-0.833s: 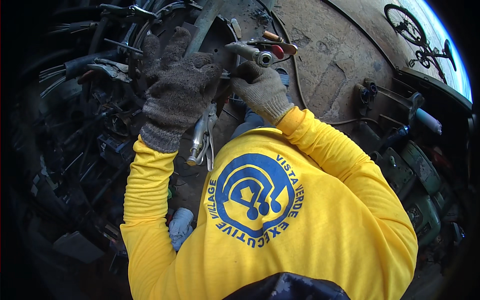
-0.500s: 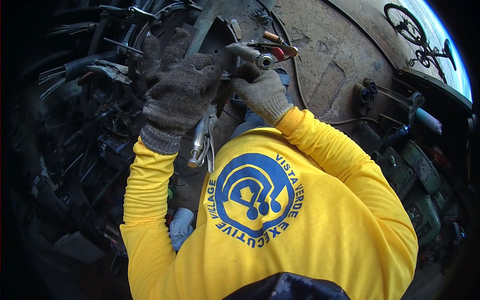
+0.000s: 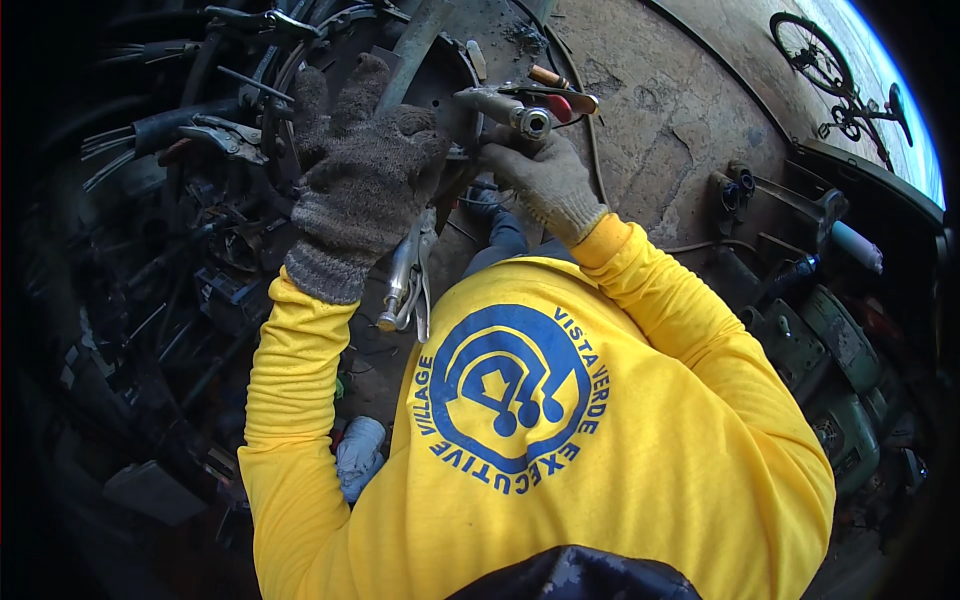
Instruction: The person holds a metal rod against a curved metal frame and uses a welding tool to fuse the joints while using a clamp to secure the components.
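Locking pliers [image 3: 402, 278], one pair, between two yellow sleeves [image 3: 297, 365] [image 3: 680, 290]

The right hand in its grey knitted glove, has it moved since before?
Yes, the right hand in its grey knitted glove has shifted slightly right, away from the grey-green straight metal bar.

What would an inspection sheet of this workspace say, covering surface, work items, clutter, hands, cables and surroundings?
Surface: concrete floor, cracked and stained.
Work items: silver locking pliers beside the left hand; a metal tool with a red part just above the right hand.
Clutter: dark tangle of metal parts at left; bundled pale cloth beside the left sleeve.
Hands: both gloved; left fingers spread, right fingers bent, their grip partly hidden.
Cables: one cable or hose along the floor, beyond the right hand.
Surroundings: bicycle at upper right; green metal casings at right.
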The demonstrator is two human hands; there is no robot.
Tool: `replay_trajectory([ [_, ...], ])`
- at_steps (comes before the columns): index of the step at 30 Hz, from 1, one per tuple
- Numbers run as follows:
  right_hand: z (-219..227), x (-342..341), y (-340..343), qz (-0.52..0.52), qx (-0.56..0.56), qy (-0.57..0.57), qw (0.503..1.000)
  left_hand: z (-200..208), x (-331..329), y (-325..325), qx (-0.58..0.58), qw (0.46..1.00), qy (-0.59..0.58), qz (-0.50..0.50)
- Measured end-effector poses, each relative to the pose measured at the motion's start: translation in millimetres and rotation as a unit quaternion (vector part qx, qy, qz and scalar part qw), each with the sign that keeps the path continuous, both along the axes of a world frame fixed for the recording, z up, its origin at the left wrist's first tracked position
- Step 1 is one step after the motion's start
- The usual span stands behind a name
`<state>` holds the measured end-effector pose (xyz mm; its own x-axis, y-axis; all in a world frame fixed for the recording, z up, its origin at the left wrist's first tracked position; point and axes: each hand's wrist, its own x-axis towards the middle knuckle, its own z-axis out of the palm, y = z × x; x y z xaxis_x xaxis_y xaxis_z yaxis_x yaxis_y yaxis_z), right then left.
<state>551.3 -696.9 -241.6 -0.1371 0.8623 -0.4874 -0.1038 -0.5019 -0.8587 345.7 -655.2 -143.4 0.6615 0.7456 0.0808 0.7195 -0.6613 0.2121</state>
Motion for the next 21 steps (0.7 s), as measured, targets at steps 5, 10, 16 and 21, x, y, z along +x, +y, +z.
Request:
replay_trajectory([
  [5,14.4,22.0,0.9,-0.093,-0.065,0.018,0.993,-0.9,-0.8,2.8,0.041,0.997,0.065,-0.027],
  [10,8.4,16.6,0.0,-0.009,-0.007,-0.056,0.998,-2.6,-0.6,-0.6,-0.005,1.0,0.025,0.002],
  [16,0.9,-4.0,-0.2,0.027,0.02,-0.115,0.993,0.1,5.4,2.1,-0.004,1.0,0.012,-0.005],
  [21,-0.9,-8.1,1.5,0.044,0.023,-0.146,0.988,-1.0,-0.4,0.4,-0.015,1.0,0.01,-0.008],
])
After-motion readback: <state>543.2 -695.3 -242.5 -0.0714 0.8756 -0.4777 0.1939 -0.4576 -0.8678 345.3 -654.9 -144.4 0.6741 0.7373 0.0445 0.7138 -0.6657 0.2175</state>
